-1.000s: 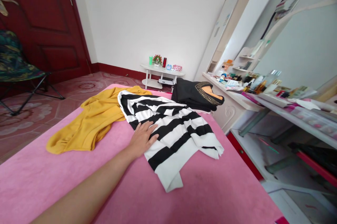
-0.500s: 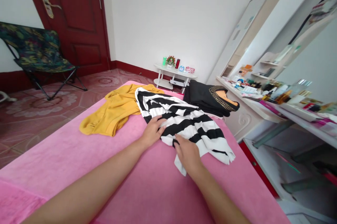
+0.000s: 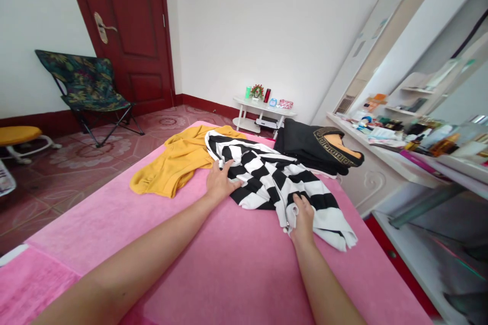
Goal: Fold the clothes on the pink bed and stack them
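Head view had the pink bedspread (image 3: 229,274) filling the lower frame, wide and flat. At centre, on top of it, lay the black-and-white striped garment (image 3: 274,182), rumpled, its left edge overlapping the mustard-yellow garment (image 3: 175,165) spread left of centre. Just right of the stripes sat a black garment with gold trim (image 3: 316,147), bunched at the bed's far right edge. Upper left showed the dark red door (image 3: 133,35) with a folding chair (image 3: 89,86) beside it. A small white table (image 3: 263,111) stood against the far wall. And the hands: the left hand (image 3: 219,185) pressed flat, fingers spread, on the stripes' left edge; the right hand (image 3: 303,215) was closed, pinching the striped cloth's lower hem.
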{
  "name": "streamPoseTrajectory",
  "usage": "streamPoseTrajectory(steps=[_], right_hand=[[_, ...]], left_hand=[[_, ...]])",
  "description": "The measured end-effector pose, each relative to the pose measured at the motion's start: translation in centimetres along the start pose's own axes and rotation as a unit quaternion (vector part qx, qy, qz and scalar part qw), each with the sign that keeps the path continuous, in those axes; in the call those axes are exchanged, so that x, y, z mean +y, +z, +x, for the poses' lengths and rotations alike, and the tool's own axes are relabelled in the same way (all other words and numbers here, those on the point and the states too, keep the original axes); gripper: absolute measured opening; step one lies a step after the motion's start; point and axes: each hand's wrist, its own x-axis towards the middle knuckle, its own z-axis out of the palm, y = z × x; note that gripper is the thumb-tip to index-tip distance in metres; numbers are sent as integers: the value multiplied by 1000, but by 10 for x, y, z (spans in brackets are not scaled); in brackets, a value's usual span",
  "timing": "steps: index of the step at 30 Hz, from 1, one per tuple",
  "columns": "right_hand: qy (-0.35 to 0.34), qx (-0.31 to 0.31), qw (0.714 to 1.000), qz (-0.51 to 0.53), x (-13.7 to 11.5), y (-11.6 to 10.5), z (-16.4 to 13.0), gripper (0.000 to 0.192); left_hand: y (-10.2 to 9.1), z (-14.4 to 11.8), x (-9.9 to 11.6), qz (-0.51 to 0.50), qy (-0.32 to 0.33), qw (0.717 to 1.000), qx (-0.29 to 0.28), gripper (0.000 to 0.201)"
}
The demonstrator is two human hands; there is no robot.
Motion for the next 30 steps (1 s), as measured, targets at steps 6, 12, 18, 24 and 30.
streamPoseTrajectory(steps=[6,12,18,24,30], right_hand=[[6,-25,1000,18,-1,-4,1,30],[17,-70,997,7,-3,-4,-3,30],[10,-77,997,-28,-7,0,-6,32],[-27,-90,994,-47,0,0,-2,26],[-32,-94,994,-45,2,0,-2,26]], left_hand=[[-13,26,21,88,163,966,-182,15],[-83,128,24,126,251,928,-244,12],[-107,176,-14,202,127,971,15,29],[-62,99,-36,96,260,961,21,33],[-21,10,-3,16,389,911,-134,55]])
